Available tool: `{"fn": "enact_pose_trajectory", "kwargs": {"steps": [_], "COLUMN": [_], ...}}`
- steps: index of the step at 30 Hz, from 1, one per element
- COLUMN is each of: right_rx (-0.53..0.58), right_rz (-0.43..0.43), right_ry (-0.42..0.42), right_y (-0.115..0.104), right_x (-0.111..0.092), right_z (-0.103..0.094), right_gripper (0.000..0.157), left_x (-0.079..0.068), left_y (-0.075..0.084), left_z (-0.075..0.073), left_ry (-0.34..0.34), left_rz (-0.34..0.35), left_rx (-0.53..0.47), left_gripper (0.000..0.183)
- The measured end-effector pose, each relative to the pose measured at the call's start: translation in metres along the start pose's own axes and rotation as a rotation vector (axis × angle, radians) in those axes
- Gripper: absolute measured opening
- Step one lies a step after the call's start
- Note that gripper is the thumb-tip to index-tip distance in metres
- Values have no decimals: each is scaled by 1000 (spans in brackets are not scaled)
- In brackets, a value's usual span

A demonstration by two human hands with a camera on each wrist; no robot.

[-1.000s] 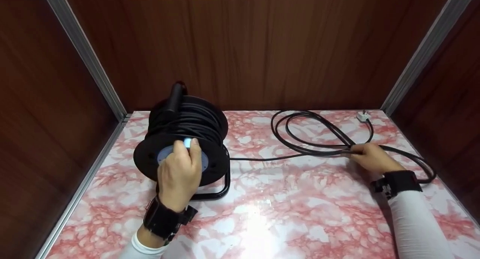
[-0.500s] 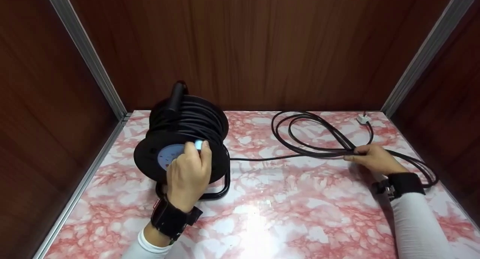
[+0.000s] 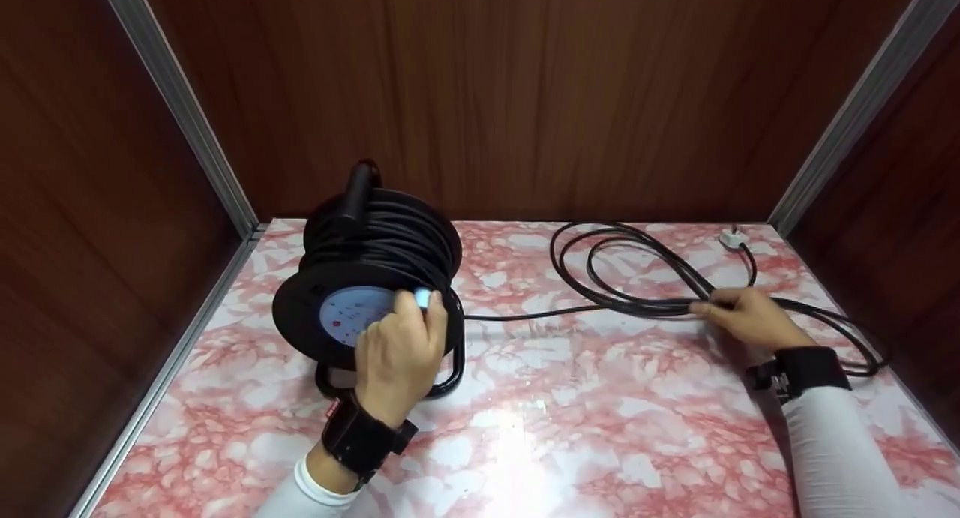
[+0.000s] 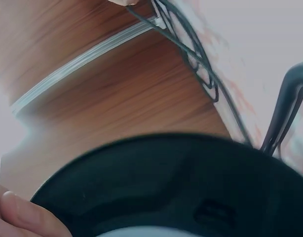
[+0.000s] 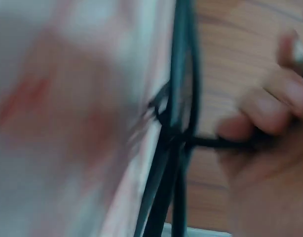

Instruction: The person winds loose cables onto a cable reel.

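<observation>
A black cable reel [image 3: 300, 308] stands at the left of the table, with a pale blue socket panel [image 3: 341, 315] on its front disc. My left hand [image 3: 401, 357] grips the light blue crank knob [image 3: 423, 297] at the disc's right side. From the reel a black cable [image 3: 532, 318] runs right into loose loops. My right hand [image 3: 754, 321] holds the cable where several strands meet. In the right wrist view, its fingers [image 5: 265, 111] curl round one strand, while other strands [image 5: 183, 64] pass beside the hand. The left wrist view shows the disc's rim [image 4: 176, 140] near my fingertips.
A white plug [image 3: 733, 238] lies at the back right on the cable's end. The reel has a black carrying handle [image 3: 358, 196] and a tubular stand [image 3: 457, 372]. Dark wooden panels [image 3: 510, 98] enclose the marbled red-and-white table [image 3: 570, 428] at the back and sides.
My left hand has moved right and slightly down with the crank knob, turning the front disc and uncovering more of the socket panel. My right hand stays about where it was on the cable.
</observation>
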State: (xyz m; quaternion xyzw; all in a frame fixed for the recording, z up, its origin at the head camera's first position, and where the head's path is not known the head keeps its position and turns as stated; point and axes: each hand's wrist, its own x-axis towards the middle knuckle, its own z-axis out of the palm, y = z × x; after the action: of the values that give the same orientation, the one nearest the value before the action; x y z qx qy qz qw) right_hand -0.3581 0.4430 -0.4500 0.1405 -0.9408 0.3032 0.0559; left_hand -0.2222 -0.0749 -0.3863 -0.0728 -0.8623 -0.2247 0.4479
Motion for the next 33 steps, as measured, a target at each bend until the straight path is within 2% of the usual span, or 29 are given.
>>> {"fn": "enact_pose_trajectory", "kwargs": {"steps": [2,3,7,9,11,15,16,17,18,19,23,25,26,27,31,33], "right_rx": [-12,-2,29,16,-7,-79,-102,-123,-136,-152,-175,-187,-194,-193,-188,-183], "right_rz": [7,-3,-123,-171,-148,-64,-58,-71,-89,-117,-258,-301,-297,-274,-119,-72], "right_ry": [-44,-36,144,198,148,-98,-132,-132,-103,-39,279,350,343,299,29,-75], "right_y": [-1,-4,-25,-34,-37,-27,-26,-25,-27,-29,-43,-45,-44,-42,-25,-17], "right_x": [0,1,5,7,8,8,8,8,8,8,11,11,10,9,5,5], "right_z": [1,2,1,1,4,15,17,19,19,19,10,7,7,8,17,21], "right_gripper": [43,43,27,19,19,34,37,37,36,33,20,19,20,22,38,46], "left_x": [-5,-7,-17,-20,-24,-32,-34,-36,-38,-39,-42,-42,-43,-43,-48,-51], "left_y": [2,2,3,3,2,-2,-3,-3,-4,-5,-7,-8,-9,-10,-13,-15], "left_z": [4,6,14,17,19,25,27,28,29,30,32,31,31,31,31,32], "left_ry": [-30,-45,-79,-92,-106,-138,-147,-156,-163,-170,-187,-191,-195,-198,-214,-224], "left_rz": [10,17,43,54,64,85,89,90,92,94,97,98,97,97,92,86], "left_rx": [13,20,53,69,90,121,125,126,127,126,120,120,122,125,133,135], "left_gripper": [40,40,40,40,40,39,39,39,39,38,37,37,38,38,37,37]}}
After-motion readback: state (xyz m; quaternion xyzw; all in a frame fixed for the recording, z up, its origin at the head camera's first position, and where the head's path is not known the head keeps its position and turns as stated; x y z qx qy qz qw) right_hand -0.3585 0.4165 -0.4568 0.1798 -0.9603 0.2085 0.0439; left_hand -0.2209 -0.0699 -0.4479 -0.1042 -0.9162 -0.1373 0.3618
